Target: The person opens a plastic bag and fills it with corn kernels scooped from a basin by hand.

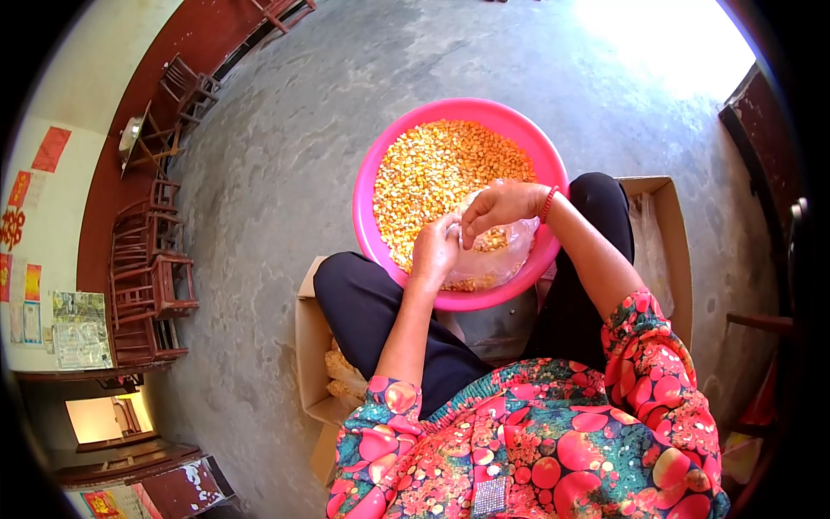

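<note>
A pink basin [370, 186] full of yellow corn kernels [445, 160] sits between my knees. Over its near right part lies a clear plastic bag [510, 255], with some kernels showing in or through it. My left hand [436, 253] pinches the bag's edge at its left side. Above the bag, my right hand [503, 208] bends down from the wrist with curled fingers, close to the left fingertips. It appears to grip the film too, though its fingertips are partly hidden. A red bracelet [548, 204] circles the right wrist.
A cardboard box [679, 251] stands beside my right leg, with plastic inside. Another box [309, 363] on the left holds a bag of yellowish pieces [344, 372]. Wooden chairs [143, 259] line the left wall. Grey concrete floor [277, 147] surrounds the basin.
</note>
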Tool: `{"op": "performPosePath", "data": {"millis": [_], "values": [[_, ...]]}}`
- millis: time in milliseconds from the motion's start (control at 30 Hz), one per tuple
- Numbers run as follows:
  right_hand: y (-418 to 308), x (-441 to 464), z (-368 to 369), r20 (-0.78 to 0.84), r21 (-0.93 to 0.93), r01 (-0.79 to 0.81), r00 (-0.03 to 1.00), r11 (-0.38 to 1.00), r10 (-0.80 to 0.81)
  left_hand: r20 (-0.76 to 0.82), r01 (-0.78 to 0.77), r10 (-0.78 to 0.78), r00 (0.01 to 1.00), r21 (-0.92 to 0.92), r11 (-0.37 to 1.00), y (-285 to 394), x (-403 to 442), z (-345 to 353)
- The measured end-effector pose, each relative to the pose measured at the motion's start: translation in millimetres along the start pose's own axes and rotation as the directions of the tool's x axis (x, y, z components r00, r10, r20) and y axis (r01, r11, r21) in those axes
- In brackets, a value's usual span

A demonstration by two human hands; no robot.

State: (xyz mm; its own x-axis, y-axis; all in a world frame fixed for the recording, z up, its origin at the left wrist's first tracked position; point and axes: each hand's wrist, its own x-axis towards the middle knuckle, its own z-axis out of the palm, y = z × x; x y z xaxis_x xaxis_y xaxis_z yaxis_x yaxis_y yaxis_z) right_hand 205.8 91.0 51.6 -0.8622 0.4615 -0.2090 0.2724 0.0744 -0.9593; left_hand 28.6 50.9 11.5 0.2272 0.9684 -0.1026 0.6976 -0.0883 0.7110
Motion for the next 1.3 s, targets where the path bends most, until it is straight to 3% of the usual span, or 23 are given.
{"op": "performPosePath", "data": {"millis": [67, 133, 167, 200, 267, 333, 400, 433, 467, 533, 567, 700, 800, 867, 933, 1000, 1167, 1200, 1267, 1300], "values": [[2.9, 0.9, -1.0, -0.019, -0.088, 0.018, 1.000, 0.996, -0.019, -0.024, -0.049, 0.049, 0.999, -0.001, 0.999, -4.0, 1.0, 2.5], [18.1, 5.9, -6.6, -0.060, 0.149, 0.042, 0.998, 0.988, -0.034, -0.047, -0.097, 0.097, 0.994, 0.001, 0.995, -13.4, 2.3, 9.4], [17.9, 4.7, -8.4, -0.194, 0.224, 0.018, 0.981, 0.974, 0.026, -0.041, -0.108, 0.106, 0.994, -0.064, 0.992, -12.6, 3.5, 11.2], [19.3, 4.8, -12.1, -0.194, 0.225, 0.018, 0.981, 0.974, 0.027, -0.036, -0.119, 0.116, 0.993, -0.128, 0.985, -12.0, 4.3, 12.2], [25.5, 6.2, -24.4, -0.503, 0.362, 0.018, 0.845, 0.932, 0.179, 0.028, -0.112, 0.118, 0.993, -0.161, 0.980, -7.5, 1.7, 11.4], [56.0, 16.4, -36.3, -0.591, 0.325, 0.011, 0.783, 0.945, 0.194, 0.161, -0.065, 0.079, 0.984, -0.090, 0.994, -0.5, -0.8, 9.1], [74.4, 22.3, -39.7, -0.730, 0.124, -0.252, 0.632, 0.960, 0.260, 0.208, -0.051, 0.054, 0.977, -0.019, 0.999, 3.3, -2.9, 8.8], [83.4, 26.9, -36.6, -0.792, -0.039, -0.315, 0.588, 0.948, 0.163, 0.193, -0.103, 0.113, 0.975, -0.060, 0.993, -5.8, -1.3, 15.8], [91.7, 29.8, -32.2, -0.798, -0.198, -0.321, 0.602, 0.926, 0.038, 0.175, -0.155, 0.170, 0.970, -0.099, 0.983, -11.0, -0.3, 19.7], [104.8, 41.9, -22.4, -0.779, -0.352, -0.376, 0.625, 0.857, -0.045, 0.191, -0.143, 0.161, 0.968, -0.105, 0.984, -5.4, -2.0, 16.5], [100.0, 45.1, -17.3, -0.762, -0.313, -0.420, 0.647, 0.852, 0.039, 0.208, -0.131, 0.151, 0.966, -0.110, 0.985, -2.8, -3.1, 15.1], [86.6, 48.8, -5.6, -0.735, -0.318, -0.392, 0.678, 0.863, 0.038, 0.222, -0.115, 0.138, 0.965, -0.113, 0.987, -1.2, -3.3, 15.9], [85.3, 46.5, -4.6, -0.668, -0.202, -0.285, 0.740, 0.937, 0.081, 0.225, -0.109, 0.127, 0.966, -0.093, 0.990, 1.0, -4.1, 15.4], [83.0, 47.3, -6.2, -0.500, 0.309, -0.094, 0.830, 0.947, 0.245, 0.220, -0.127, 0.148, 0.964, -0.108, 0.986, -0.9, -4.0, 15.9], [69.0, 39.4, -5.9, -0.497, 0.406, -0.002, 0.839, 0.914, 0.222, 0.222, -0.127, 0.148, 0.964, -0.106, 0.986, -1.9, -4.4, 15.4], [56.4, 35.7, -6.3, -0.401, 0.714, 0.101, 0.870, 0.693, 0.287, 0.223, -0.127, 0.148, 0.963, -0.105, 0.986, -2.3, -4.2, 15.3], [79.9, 36.6, -15.2, -0.362, 0.763, 0.137, 0.900, 0.632, 0.243, 0.186, -0.147, 0.164, 0.969, -0.102, 0.984, -7.5, -1.4, 17.1], [87.1, 38.6, -17.3, -0.469, 0.511, 0.233, 0.882, 0.827, 0.042, 0.185, -0.148, 0.165, 0.969, -0.103, 0.984, -5.4, -1.9, 15.3], [93.1, 39.1, -20.1, -0.503, 0.205, 0.321, 0.845, 0.925, -0.182, 0.160, -0.087, 0.093, 0.983, -0.050, 0.995, -0.8, -3.3, 10.6], [76.7, 33.6, -20.7, -0.495, 0.445, 0.324, 0.866, 0.835, -0.073, 0.158, -0.085, 0.092, 0.983, -0.049, 0.995, -3.7, -2.7, 11.0]]}}
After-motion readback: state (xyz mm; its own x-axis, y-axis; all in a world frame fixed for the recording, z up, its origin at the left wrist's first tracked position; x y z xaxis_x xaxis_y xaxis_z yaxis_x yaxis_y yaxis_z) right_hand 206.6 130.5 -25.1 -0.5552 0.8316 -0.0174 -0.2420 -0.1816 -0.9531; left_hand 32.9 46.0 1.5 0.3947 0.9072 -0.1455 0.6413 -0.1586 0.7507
